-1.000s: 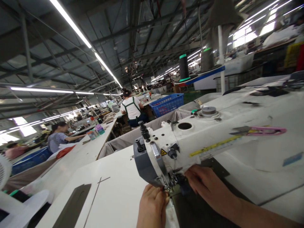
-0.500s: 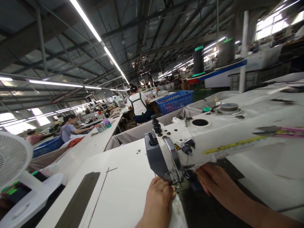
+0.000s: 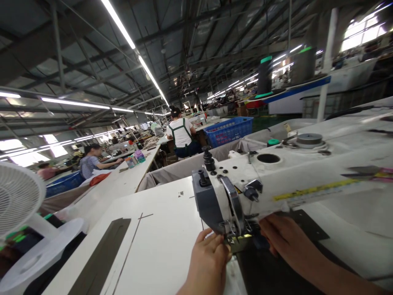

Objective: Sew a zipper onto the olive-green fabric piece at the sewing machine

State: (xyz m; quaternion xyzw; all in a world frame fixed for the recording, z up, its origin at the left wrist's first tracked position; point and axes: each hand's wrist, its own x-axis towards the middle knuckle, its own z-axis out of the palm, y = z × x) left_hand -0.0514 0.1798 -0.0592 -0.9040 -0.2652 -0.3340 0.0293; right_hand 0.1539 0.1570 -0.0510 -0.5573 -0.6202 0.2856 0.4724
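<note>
A white sewing machine [image 3: 291,172] stands before me, its needle area low at the head. My left hand [image 3: 207,256] is closed beside the presser foot, thumb and fingers pinched at the edge of a dark olive fabric piece [image 3: 260,272]. That piece runs from under the foot toward me. To the right of the needle, below the machine arm, my right hand [image 3: 285,237] has its fingers curled down by the same fabric. Its fingertips are partly behind the machine head, so what they grip is hidden.
Stacked dark olive strips [image 3: 106,254] lie on the white table [image 3: 159,241] at left. A white fan [image 3: 23,200] stands at the left edge. Scissors [image 3: 365,173] rest against the machine arm. Beyond are a blue crate [image 3: 230,133] and a seated person [image 3: 181,133].
The view has shifted slightly, so the machine and fabric appear a little farther right. Both hands stay at the needle area, and a small yellowish patch now shows beside the presser foot.
</note>
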